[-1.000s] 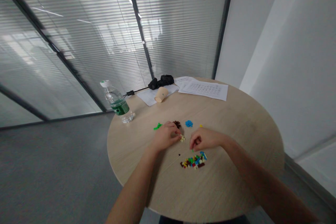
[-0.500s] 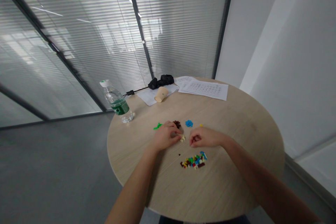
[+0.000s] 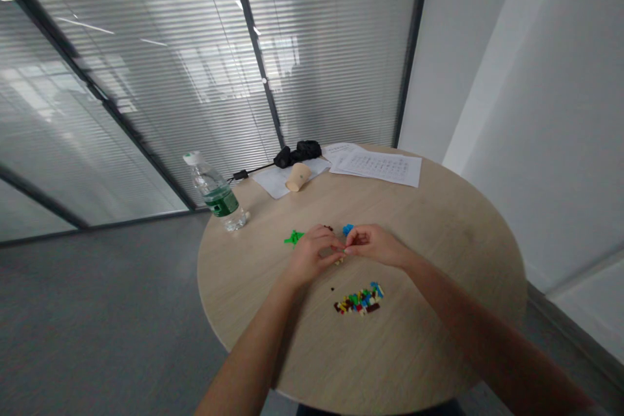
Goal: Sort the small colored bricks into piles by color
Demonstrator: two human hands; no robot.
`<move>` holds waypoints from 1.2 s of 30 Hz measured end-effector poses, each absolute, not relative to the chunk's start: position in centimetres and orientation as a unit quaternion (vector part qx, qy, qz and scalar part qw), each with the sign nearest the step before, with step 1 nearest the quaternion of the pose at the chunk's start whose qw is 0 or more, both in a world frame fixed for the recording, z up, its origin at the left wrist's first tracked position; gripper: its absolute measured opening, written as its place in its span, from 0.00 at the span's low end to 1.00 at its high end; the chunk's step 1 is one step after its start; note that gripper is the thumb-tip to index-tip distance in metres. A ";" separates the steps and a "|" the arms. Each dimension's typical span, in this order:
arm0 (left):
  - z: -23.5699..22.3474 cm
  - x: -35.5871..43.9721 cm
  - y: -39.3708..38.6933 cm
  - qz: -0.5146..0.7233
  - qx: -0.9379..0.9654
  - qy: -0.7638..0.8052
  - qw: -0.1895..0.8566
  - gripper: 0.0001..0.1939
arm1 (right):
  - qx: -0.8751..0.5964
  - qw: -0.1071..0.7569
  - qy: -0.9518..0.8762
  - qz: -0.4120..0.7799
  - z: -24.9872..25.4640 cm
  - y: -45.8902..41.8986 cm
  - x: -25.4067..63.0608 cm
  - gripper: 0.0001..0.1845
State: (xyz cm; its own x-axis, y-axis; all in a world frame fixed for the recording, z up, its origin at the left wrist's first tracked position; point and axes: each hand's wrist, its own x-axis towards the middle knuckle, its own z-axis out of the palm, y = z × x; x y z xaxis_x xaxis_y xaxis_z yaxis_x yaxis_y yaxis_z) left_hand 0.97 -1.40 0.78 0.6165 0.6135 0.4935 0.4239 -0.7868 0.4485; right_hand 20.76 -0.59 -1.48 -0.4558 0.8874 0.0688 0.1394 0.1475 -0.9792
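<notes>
Above the table's middle, my left hand (image 3: 314, 251) and my right hand (image 3: 374, 246) meet at the fingertips. The fingers of each are drawn into a pinch; whatever small thing they hold is too small to make out. Green toy bricks (image 3: 294, 238) lie just left of my left hand. Dark brown bricks (image 3: 329, 228) show behind its knuckles, mostly covered. Blue bricks (image 3: 347, 229) sit beside the right fingers, partly hidden. A few cream bricks (image 3: 340, 262) lie under the left fingertips. Nearer me is a mixed-colour pile of small bricks (image 3: 361, 300), with one dark piece (image 3: 333, 289) apart from it.
The round wooden table (image 3: 429, 338) carries a clear water bottle (image 3: 221, 200) at its left edge. Toward the back are a tipped paper cup (image 3: 298, 177), printed sheets (image 3: 383, 166) and a black bundled object (image 3: 298, 153) with a cord. Glass panels with blinds stand behind.
My right hand has moved left and slightly away from me, so its fingertips now meet those of my left hand. It now partly covers the blue bricks. The mixed pile stays put.
</notes>
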 end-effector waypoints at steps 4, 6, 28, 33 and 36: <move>1.0 0.6 -1.2 0.324 0.885 0.307 0.135 0.12 | -0.389 0.351 -0.666 0.532 -0.9 -0.9 20.7 0.17; 1.4 -0.3 -0.8 0.326 0.876 0.341 0.102 0.11 | -0.401 0.350 -0.661 0.528 -0.7 -1.0 20.7 0.17; 0.3 -4.9 1.0 0.216 0.689 0.692 -0.006 0.11 | -0.428 0.255 -0.733 0.463 -0.2 -1.8 20.7 0.04; 0.6 -4.0 0.8 0.236 0.736 0.634 0.011 0.13 | -0.384 0.180 -0.802 0.420 -0.6 -2.5 20.2 0.05; 0.0 -3.4 0.8 0.235 0.787 0.570 0.029 0.17 | -0.330 0.181 -0.850 0.370 -1.0 -2.7 19.9 0.05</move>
